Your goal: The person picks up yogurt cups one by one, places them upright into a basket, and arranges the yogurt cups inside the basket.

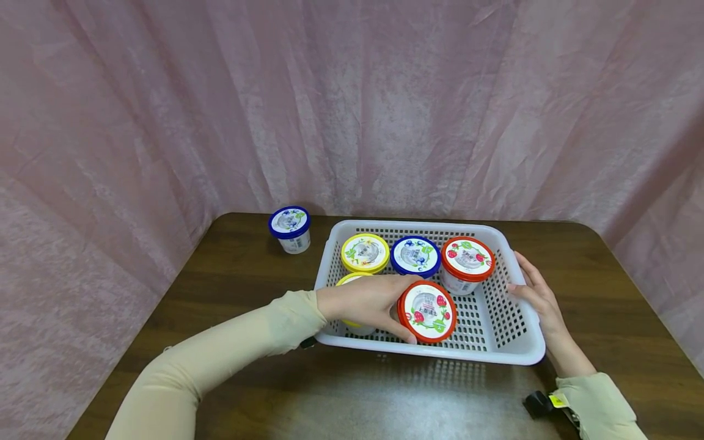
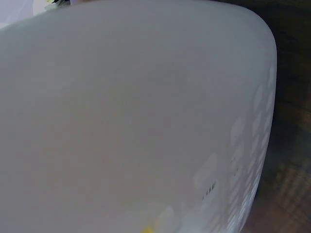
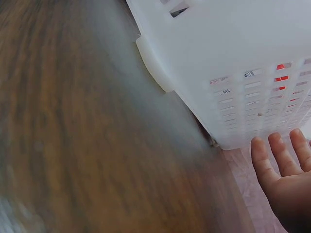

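Observation:
A white plastic basket (image 1: 404, 352) with perforated walls holds several lidded tubs. My left hand (image 1: 365, 302) reaches over its near left part and grips a tub with a red strawberry lid (image 1: 427, 311). Under that hand, a yellow-lidded tub (image 1: 354, 278) is partly covered. My right hand (image 1: 541, 299) holds the basket's right end, thumb over the rim, and its fingers (image 3: 286, 167) lie against the outer wall (image 3: 243, 53). The left wrist view is nearly filled by the basket's pale wall (image 2: 146, 97), which hides the left hand's fingers.
Along the basket's far side stand another yellow-lidded tub (image 1: 365, 253), a blue-lidded tub (image 1: 415, 255) and another red-lidded tub (image 1: 467, 260). A second blue-lidded tub (image 1: 289, 226) stands on the dark wooden table (image 1: 236, 269), left of the basket. Pink curtain (image 1: 352, 110) hangs behind.

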`<action>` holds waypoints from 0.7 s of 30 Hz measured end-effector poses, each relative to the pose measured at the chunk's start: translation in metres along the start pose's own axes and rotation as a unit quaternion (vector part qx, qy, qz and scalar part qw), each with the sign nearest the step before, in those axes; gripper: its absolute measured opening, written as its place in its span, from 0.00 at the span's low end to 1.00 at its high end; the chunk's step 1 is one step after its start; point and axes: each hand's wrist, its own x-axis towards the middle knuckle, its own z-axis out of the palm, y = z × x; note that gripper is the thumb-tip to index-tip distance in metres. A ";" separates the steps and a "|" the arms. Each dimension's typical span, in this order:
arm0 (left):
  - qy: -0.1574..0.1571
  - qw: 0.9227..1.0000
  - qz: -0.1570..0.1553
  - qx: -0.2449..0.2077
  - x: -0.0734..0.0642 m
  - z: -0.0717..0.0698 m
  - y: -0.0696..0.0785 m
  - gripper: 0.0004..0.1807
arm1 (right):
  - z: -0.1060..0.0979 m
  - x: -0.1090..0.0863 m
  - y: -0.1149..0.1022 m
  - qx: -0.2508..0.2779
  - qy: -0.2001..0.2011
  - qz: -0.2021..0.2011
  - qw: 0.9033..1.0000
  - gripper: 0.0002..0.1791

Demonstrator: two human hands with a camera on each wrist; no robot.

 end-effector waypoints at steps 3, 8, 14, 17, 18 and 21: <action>0.006 1.000 -0.001 0.010 -0.001 0.001 -0.002 0.57 | 0.000 0.000 0.001 0.001 -0.001 -0.002 1.000 0.33; 0.016 0.999 -0.004 0.033 -0.002 -0.001 -0.005 0.56 | -0.001 0.000 0.001 0.000 -0.002 -0.003 1.000 0.33; 0.014 0.998 -0.026 0.048 -0.006 -0.003 -0.008 0.55 | -0.002 0.000 0.001 -0.008 0.001 0.006 1.000 0.33; 0.007 0.998 -0.038 0.051 -0.007 -0.004 -0.009 0.56 | -0.002 0.000 0.000 -0.005 0.001 0.004 1.000 0.33; 0.004 0.998 -0.042 0.054 -0.007 -0.004 -0.009 0.56 | -0.002 0.000 0.001 -0.002 0.000 0.002 1.000 0.33; -0.001 0.997 -0.049 0.064 -0.007 -0.006 -0.010 0.56 | -0.001 0.000 0.001 0.007 -0.003 -0.003 1.000 0.33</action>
